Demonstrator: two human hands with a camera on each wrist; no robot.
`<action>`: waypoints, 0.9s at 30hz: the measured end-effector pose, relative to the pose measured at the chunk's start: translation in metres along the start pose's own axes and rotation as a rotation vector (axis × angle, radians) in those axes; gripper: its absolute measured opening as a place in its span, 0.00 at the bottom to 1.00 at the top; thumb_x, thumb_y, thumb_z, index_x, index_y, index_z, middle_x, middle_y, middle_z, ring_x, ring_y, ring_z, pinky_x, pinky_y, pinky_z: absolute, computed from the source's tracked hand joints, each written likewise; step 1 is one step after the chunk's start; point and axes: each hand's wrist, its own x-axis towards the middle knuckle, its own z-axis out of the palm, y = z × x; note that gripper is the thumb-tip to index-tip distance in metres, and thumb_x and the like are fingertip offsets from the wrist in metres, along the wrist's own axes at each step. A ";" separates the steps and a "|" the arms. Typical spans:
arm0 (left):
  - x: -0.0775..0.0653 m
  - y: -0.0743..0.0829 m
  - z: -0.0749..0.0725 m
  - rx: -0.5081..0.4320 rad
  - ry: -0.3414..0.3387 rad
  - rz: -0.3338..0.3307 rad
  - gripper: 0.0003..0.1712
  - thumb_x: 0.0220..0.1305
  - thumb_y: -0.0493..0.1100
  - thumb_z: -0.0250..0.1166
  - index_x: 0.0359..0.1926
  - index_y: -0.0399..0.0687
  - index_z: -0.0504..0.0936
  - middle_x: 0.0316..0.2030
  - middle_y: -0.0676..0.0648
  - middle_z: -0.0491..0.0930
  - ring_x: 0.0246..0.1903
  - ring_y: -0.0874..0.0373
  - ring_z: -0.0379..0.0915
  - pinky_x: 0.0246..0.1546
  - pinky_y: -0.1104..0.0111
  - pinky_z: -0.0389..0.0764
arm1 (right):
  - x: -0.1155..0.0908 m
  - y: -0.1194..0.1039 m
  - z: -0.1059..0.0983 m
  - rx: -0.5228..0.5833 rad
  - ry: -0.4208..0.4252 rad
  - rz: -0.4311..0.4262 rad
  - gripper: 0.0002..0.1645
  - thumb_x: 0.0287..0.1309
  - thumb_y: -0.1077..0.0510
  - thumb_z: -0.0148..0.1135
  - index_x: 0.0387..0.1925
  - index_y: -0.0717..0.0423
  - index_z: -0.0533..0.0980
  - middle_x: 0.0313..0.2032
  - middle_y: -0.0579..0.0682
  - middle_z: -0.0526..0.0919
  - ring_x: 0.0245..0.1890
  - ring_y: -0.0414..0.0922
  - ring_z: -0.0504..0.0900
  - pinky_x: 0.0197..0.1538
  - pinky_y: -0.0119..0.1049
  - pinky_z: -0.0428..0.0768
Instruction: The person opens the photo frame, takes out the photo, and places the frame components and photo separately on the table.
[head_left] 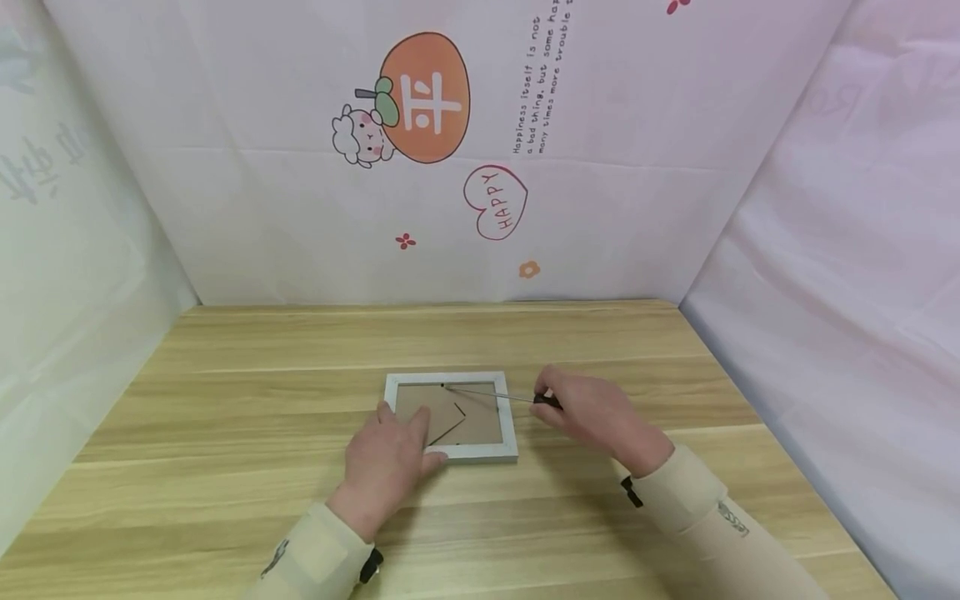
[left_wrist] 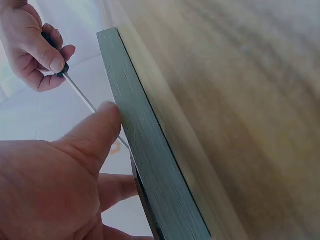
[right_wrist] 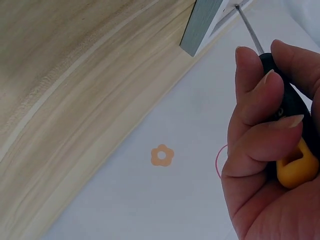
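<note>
A white-edged picture frame (head_left: 508, 429) lies back side up on the table, its brown backing board (head_left: 480, 425) showing. My left hand (head_left: 390, 454) rests over the near left corner, fingers on the board and thumb at the near edge. My right hand (head_left: 592, 412) grips a screwdriver (right_wrist: 297, 150) by its black and yellow handle, to the right of the frame. The thin metal shaft reaches left across the board, its tip right at a small dark tab (head_left: 442, 386) on the far inner edge. A black stand strip (head_left: 447, 432) lies across the board, partly behind my left fingers.
The wood-grain table (head_left: 300, 350) ends at a white printed cloth (head_left: 285, 233) hanging behind it. More cloth hangs along the left and right sides. Both wrists wear pale cuffs with small black pieces.
</note>
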 end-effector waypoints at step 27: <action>0.004 -0.003 -0.001 0.016 -0.004 0.078 0.39 0.56 0.66 0.64 0.64 0.52 0.76 0.47 0.17 0.74 0.39 0.29 0.76 0.31 0.46 0.81 | 0.016 0.008 0.002 0.021 -0.079 0.008 0.09 0.62 0.42 0.61 0.39 0.39 0.77 0.32 0.35 0.80 0.30 0.34 0.75 0.33 0.39 0.76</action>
